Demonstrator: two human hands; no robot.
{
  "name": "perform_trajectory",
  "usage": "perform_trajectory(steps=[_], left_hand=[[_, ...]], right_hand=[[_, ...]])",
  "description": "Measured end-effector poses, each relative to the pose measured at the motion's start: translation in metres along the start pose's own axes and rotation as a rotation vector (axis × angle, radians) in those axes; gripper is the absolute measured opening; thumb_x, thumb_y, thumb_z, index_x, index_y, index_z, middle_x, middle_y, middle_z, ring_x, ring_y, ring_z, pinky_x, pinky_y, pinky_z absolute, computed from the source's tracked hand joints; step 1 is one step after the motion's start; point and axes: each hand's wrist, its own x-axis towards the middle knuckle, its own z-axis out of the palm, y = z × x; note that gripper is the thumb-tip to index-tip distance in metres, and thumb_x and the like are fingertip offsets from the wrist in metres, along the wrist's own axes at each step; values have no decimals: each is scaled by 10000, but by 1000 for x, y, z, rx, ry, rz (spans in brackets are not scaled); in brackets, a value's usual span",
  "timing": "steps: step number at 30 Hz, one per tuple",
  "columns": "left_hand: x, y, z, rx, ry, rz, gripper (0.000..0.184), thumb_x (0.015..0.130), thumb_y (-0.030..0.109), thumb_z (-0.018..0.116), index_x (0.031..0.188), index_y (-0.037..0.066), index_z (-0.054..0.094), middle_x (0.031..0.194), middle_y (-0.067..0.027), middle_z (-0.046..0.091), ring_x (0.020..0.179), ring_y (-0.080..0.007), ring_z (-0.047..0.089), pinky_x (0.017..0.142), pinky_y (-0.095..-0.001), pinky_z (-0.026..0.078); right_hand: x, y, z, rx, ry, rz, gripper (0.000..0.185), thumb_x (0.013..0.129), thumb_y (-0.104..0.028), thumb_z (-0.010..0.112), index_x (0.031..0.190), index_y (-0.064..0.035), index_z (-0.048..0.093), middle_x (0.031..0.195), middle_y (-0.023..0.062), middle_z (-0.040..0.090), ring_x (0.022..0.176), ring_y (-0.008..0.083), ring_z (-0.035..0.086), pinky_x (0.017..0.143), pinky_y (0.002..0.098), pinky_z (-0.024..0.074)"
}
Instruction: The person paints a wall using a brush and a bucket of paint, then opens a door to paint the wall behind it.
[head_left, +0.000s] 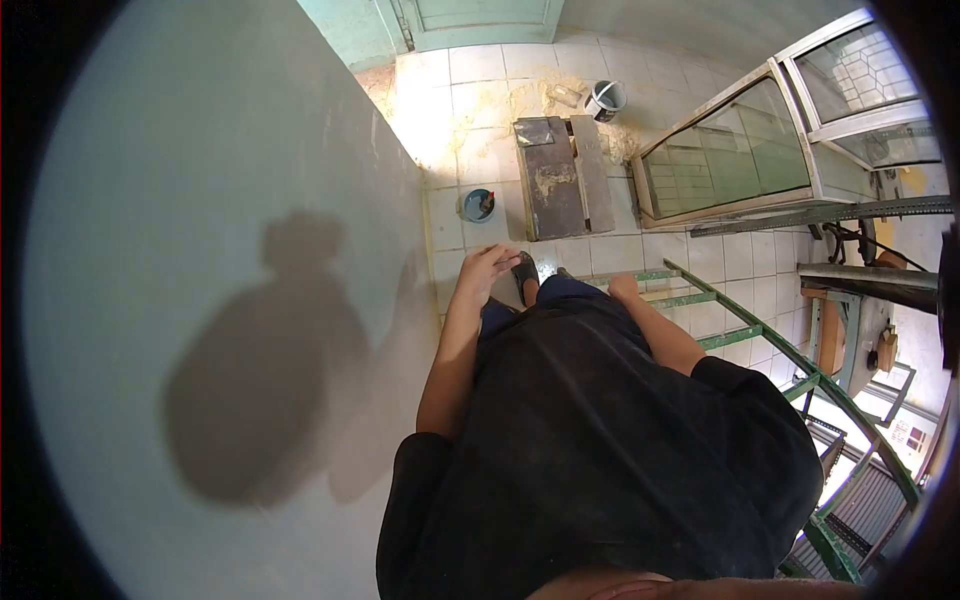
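Note:
My left hand point(488, 272) is held out beside the pale wall point(240, 150), its fingers stretched and apart, with nothing in them. Past its fingertips, a dark shoe point(526, 272) stands on the tiles. My right hand point(624, 288) is closed, back of the hand up, in front of a rung of the green ladder point(735, 338). Whether its fingers touch the rung or hold anything is hidden. On the floor ahead of my left hand sits a small blue bucket point(468, 208) with a red-and-dark tool point(487, 203) in it.
A low wooden bench point(548, 205) with dusty debris stands ahead on white tiles. Beyond it are a white bucket point(612, 93) and scattered yellowish dust. A glass-panelled cabinet point(725, 160) is at the right. A teal door point(485, 22) closes the far end.

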Motion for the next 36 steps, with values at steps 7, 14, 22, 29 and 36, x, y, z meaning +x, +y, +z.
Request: perform_trajectory(steps=[7, 14, 22, 29, 36], left_hand=[[3, -14, -43, -93, 140, -68, 244, 996, 332, 654, 934, 107, 581, 1071, -153, 734, 917, -219, 694, 880, -335, 549], [16, 4, -44, -54, 161, -52, 270, 995, 345, 648, 905, 92, 617, 948, -113, 744, 801, -174, 680, 790, -311, 553], [54, 48, -40, -10, 162, 15, 212, 989, 295, 658, 1004, 85, 667, 928, -77, 730, 758, -146, 642, 762, -297, 547], [80, 85, -42, 60, 238, -17, 203, 971, 248, 670, 1055, 63, 668, 916, -66, 721, 752, -135, 636, 737, -276, 549], [151, 68, -84, 154, 373, -62, 168, 954, 168, 667, 1070, 48, 647, 920, -68, 710, 752, -147, 655, 730, -308, 566]], right_hand=[[-36, -24, -27, 180, 236, 86, 240, 805, -116, 657, 912, 87, 727, 1016, 288, 721, 999, 433, 705, 865, 453, 566], [-37, -67, -68, 408, 28, 244, 495, 975, -361, 555, 891, 95, 730, 1013, 303, 714, 1017, 442, 688, 902, 477, 530], [2, -39, -21, 299, -2, 167, 442, 937, -300, 538, 1075, 94, 683, 1060, 335, 686, 1024, 488, 665, 888, 529, 525], [65, -52, 12, 651, -198, 270, 295, 911, -97, 510, 1114, 21, 687, 876, 217, 720, 613, 275, 669, 493, 397, 496], [108, -140, -12, 617, -314, 132, 348, 876, -54, 516, 1178, 12, 675, 812, 173, 725, 568, 223, 657, 500, 375, 518]])
